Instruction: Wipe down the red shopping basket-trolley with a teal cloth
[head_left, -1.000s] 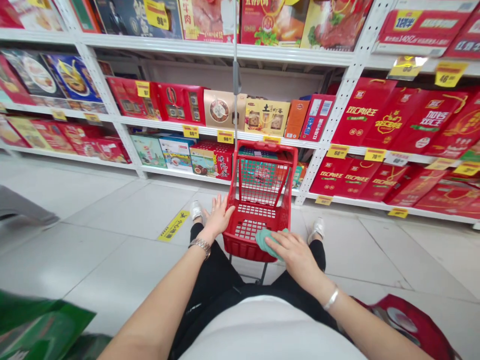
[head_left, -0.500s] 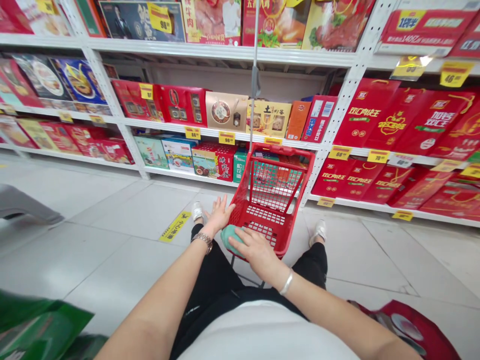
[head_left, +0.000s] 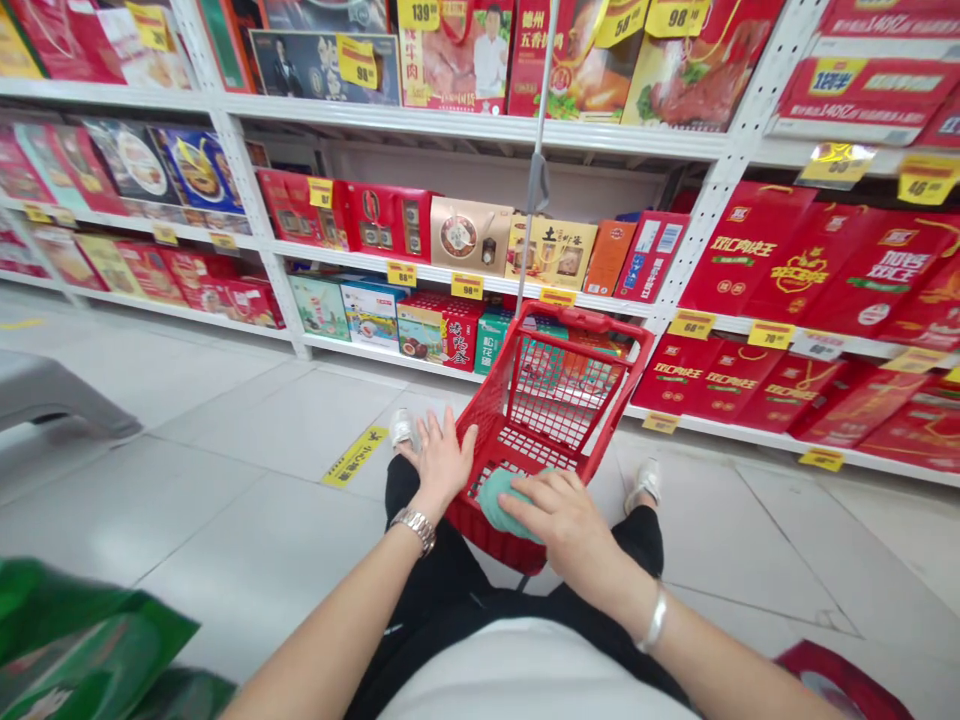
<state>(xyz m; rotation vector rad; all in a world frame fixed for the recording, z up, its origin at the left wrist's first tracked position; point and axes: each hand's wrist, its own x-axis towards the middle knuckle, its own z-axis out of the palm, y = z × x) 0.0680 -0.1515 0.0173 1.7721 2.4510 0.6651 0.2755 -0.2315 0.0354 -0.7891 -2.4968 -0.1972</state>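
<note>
A red shopping basket cart (head_left: 491, 540) stands between my legs, its open top toward me and its slotted inside bare. My right hand (head_left: 577, 525) is closed round a folded pale green cloth (head_left: 499, 500), pressed over the near rim of the basket. Part of the cloth is covered by my fingers. At the basket's left side is my left hand (head_left: 444, 462), fingers spread, with the thumb side close against the rim; whether it touches cannot be made out.
White shelves (head_left: 450, 262) of boxed goods with yellow price tags stand just beyond the basket. A thin pole (head_left: 541, 110) rises at its far side. A grey stool (head_left: 67, 395) is at left, green bags (head_left: 82, 640) at lower left, a red package (head_left: 832, 680) at lower right.
My right hand with the cloth has moved right along the near rim of the basket. My left hand stays by the left side, fingers more upright. The view has shifted slightly.
</note>
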